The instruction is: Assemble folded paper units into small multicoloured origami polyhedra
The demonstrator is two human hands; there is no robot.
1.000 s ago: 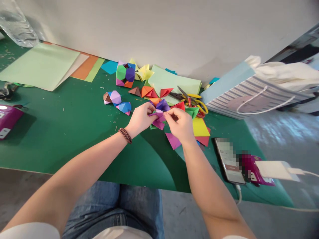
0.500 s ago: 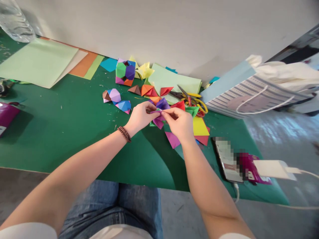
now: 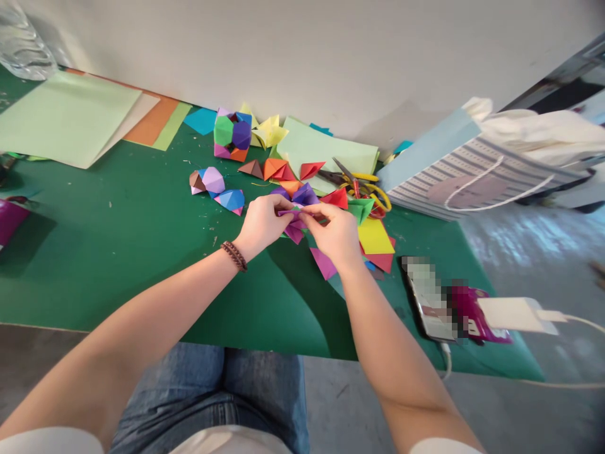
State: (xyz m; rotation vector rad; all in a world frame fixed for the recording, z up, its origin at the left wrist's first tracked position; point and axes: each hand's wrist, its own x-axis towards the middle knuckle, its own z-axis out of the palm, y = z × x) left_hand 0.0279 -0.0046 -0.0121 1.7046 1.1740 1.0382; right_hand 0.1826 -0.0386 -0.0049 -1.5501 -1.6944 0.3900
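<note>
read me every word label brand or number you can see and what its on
phone: pixelated, nothing readable
magenta packet: white label, too blurred to read
paper gift bag: rows of tiny marks, too small to read
white charger: no readable text
folded purple origami paper: no print visible

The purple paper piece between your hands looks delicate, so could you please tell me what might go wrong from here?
The purple paper piece is pinched by the left hand and right hand, so it might slip or spring open. The loose green folded unit beside the right hand could get knocked. The yellow-handled scissors just beyond lie open, a possible nick if reached across.
</note>
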